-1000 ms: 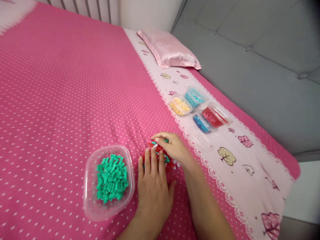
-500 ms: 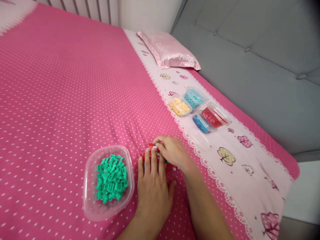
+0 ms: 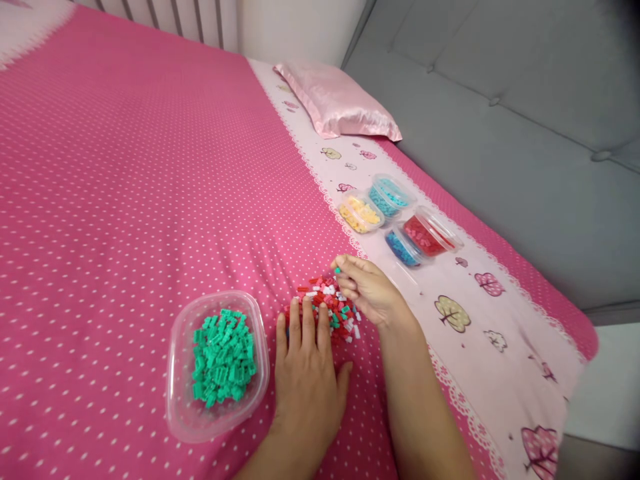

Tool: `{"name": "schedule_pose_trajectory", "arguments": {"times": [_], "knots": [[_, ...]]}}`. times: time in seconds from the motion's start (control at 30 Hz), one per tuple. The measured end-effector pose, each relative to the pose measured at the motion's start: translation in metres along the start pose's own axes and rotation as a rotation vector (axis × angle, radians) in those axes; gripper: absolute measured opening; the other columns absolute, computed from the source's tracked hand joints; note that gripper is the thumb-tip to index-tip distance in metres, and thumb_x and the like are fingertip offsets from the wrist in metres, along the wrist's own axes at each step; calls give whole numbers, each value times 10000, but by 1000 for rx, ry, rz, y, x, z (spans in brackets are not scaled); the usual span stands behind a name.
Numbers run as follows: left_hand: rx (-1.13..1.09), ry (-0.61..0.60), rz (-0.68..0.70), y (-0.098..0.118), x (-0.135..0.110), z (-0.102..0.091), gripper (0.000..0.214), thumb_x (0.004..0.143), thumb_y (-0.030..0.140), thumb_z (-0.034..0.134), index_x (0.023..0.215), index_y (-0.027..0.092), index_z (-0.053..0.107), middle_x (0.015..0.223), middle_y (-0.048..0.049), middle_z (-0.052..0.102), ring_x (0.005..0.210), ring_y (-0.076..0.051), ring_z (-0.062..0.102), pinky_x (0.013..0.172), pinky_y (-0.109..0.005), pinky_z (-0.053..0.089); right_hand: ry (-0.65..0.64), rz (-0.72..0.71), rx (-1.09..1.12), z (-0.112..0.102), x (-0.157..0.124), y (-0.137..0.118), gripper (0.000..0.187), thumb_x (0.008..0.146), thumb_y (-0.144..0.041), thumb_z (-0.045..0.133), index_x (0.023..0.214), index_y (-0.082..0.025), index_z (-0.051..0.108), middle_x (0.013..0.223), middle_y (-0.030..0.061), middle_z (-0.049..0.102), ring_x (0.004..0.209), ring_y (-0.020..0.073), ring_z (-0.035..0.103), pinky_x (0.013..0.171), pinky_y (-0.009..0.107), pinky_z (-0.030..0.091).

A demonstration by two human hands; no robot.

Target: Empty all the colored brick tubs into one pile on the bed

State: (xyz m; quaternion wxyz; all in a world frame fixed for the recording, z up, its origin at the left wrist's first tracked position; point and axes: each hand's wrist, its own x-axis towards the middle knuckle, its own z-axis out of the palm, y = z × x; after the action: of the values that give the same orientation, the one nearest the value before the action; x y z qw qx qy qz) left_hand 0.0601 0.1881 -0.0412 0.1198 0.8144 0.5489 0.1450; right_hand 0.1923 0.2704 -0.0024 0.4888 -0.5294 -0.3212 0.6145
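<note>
Near the person, on the bed [image 3: 150,200], the left hand [image 3: 309,373] is palm down, flat, fingers slightly apart. Its fingertips rest on the near side of a loose pile [image 3: 331,295] of small pieces, mostly red and white, with some pink and green. Whether anything is under the palm cannot be told.

Beside the left hand, on its left, stands a clear tub [image 3: 173,373], upright and uncovered, partly filled with green pieces [image 3: 224,360]. A narrow strip of bed separates tub and hand.

Just beyond the left fingertips, the right hand [image 3: 367,287] is raised at the pile's right far edge. Thumb and forefinger are closed on one green piece [image 3: 338,270]; the other fingers are curled.

Farther off, on the bed's pale printed band, four smaller tubs are grouped: blue [image 3: 401,252] and red [image 3: 421,240] side by side, yellow [image 3: 352,221] and light blue [image 3: 380,201] behind them to the left.

Beyond these lies a pink pillow [image 3: 340,100], against a grey padded panel [image 3: 475,133] along the right.
</note>
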Motion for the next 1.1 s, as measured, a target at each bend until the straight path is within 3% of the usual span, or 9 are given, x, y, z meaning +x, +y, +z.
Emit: {"name": "schedule_pose_trajectory", "arguments": {"times": [0.17, 0.23, 0.33, 0.43, 0.57, 0.83, 1.0, 1.1], "knots": [[4, 3, -2, 0, -1, 0, 697, 778, 438, 557, 1388, 128, 423, 1488, -152, 320, 1389, -339, 248, 1136, -532, 205, -52, 98, 438, -9, 6, -5, 185, 827, -250, 625, 684, -176, 533, 590, -56, 456, 455, 31, 378, 391, 110, 320], [5, 4, -4, 0, 0, 0, 697, 779, 442, 557, 1387, 129, 425, 1489, -153, 321, 1392, -337, 242, 1137, -530, 205, -16, 87, 481, -12, 8, -6, 206, 865, -218, 564, 667, -183, 520, 636, -28, 532, 538, 53, 498, 450, 121, 416], [2, 3, -2, 0, 0, -1, 691, 780, 445, 557, 1382, 129, 435, 1488, -157, 325, 1392, -338, 241, 1136, -530, 206, 81, 62, 497, -14, 10, -5, 187, 882, -195, 517, 701, -179, 561, 787, 27, 643, 780, 100, 631, 662, 174, 537], [-6, 13, -1, 0, 1, 0, 682, 780, 435, 560, 1378, 129, 442, 1483, -157, 335, 1389, -337, 251, 1135, -531, 214, 123, 66, 523, -14, 11, -6, 194, 903, -207, 461, 790, -165, 613, 874, 64, 670, 940, 130, 640, 840, 228, 541], [-27, 54, -2, 0, 0, 2, 670, 776, 423, 571, 1365, 123, 460, 1476, -157, 354, 1384, -339, 263, 1132, -532, 231, 96, 55, 518, -14, 11, -6, 201, 904, -245, 455, 854, -166, 633, 928, 79, 672, 999, 140, 629, 920, 261, 518], [-155, 175, 38, 3, 0, -2, 597, 842, 400, 506, 1364, 116, 446, 1479, -118, 371, 1402, -312, 230, 1135, -525, 241, 120, 43, 533, -15, 9, -10, 229, 917, -258, 424, 867, -179, 633, 891, 58, 672, 955, 132, 631, 912, 271, 519], [-304, 20, 282, 3, 0, -4, 482, 858, 330, 500, 1317, 183, 500, 1437, -47, 450, 1375, -222, 316, 1150, -433, 271, 140, 22, 503, -20, 8, -12, 192, 898, -270, 472, 814, -189, 624, 774, 28, 631, 747, 113, 616, 735, 218, 549], [-308, -77, 371, 3, -1, -2, 449, 864, 351, 502, 1282, 191, 534, 1406, -41, 491, 1377, -221, 312, 1166, -446, 234, 117, 23, 458, -25, 8, -13, 137, 861, -267, 539, 792, -179, 617, 700, 0, 589, 611, 84, 555, 573, 170, 502]]}}
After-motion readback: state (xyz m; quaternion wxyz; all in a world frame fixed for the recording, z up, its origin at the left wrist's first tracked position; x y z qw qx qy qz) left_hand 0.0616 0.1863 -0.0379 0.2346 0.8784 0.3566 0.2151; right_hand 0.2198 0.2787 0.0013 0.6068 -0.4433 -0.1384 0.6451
